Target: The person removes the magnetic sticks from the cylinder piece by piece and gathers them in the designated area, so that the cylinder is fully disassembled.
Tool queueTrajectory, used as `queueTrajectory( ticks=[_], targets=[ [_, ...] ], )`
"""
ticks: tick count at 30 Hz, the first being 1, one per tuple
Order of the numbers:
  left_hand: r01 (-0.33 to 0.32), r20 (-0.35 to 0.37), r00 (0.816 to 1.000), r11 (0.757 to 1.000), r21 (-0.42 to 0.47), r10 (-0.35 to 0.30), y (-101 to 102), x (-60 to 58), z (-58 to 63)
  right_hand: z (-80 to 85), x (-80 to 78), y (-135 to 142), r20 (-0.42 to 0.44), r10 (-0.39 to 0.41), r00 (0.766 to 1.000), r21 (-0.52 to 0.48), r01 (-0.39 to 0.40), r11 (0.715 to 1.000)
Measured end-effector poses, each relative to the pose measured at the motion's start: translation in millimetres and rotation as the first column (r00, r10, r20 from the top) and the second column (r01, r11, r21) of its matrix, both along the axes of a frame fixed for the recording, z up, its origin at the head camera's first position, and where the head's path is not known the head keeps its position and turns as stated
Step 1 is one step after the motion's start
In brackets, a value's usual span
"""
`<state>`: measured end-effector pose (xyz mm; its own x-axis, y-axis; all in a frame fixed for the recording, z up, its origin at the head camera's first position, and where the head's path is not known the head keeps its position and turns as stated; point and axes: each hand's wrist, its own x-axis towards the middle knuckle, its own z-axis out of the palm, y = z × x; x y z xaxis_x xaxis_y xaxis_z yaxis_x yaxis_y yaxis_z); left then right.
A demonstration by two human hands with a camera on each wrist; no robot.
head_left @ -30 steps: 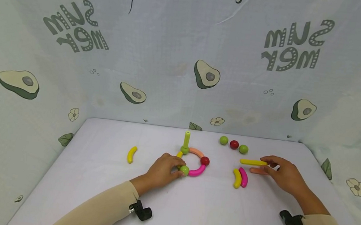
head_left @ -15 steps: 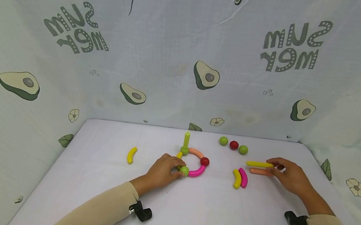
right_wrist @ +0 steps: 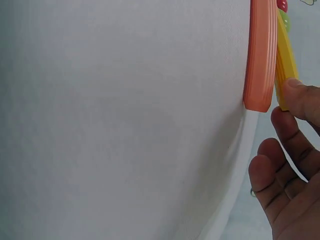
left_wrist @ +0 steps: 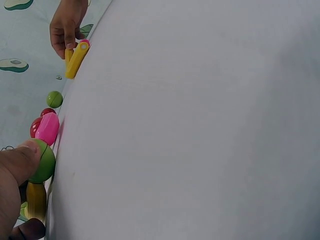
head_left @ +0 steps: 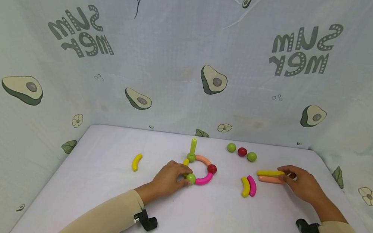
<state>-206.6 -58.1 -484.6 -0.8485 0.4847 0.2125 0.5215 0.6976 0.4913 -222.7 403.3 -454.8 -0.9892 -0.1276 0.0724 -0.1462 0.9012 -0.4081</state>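
A small ring of toy pieces lies mid-table: a pink curved piece (head_left: 204, 179), a red ball (head_left: 212, 169), an orange curved piece (head_left: 203, 159), a yellow piece partly covered by fingers, and green balls. From the ring's far green ball (head_left: 191, 157) a light green stick (head_left: 193, 145) points up. My left hand (head_left: 166, 179) holds the near green ball (left_wrist: 46, 162) between thumb and fingers. On the right, my right hand (head_left: 301, 184) pinches one end of a straight yellow stick (head_left: 268, 173). This stick lies alongside an orange stick (right_wrist: 261, 55), just on its far side.
Behind these, two green balls and a red ball (head_left: 242, 152) form a row. A yellow curved piece (head_left: 245, 187) and a pink curved piece (head_left: 251, 186) lie side by side left of the sticks. Another yellow curved piece (head_left: 136, 162) lies far left. A printed cloth backs the table.
My right hand has moved right with the yellow stick and brought it down beside the orange stick. My left hand has stayed on the green ball.
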Motion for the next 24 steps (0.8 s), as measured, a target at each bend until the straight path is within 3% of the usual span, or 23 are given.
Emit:
queueTrajectory(
  ticks=[18,24],
  targets=[
    [0.009,-0.033,0.999,1.0,-0.011,-0.009,-0.6,-0.2,-1.6,-2.0,-4.5,2.7,0.069,0.013,0.998,-0.028,-0.011,1.0],
    [0.009,-0.012,1.0,1.0,-0.004,-0.009,-1.8,-0.5,-0.9,1.9,-4.0,-1.7,0.073,0.005,0.997,-0.031,-0.003,1.0]
  ],
)
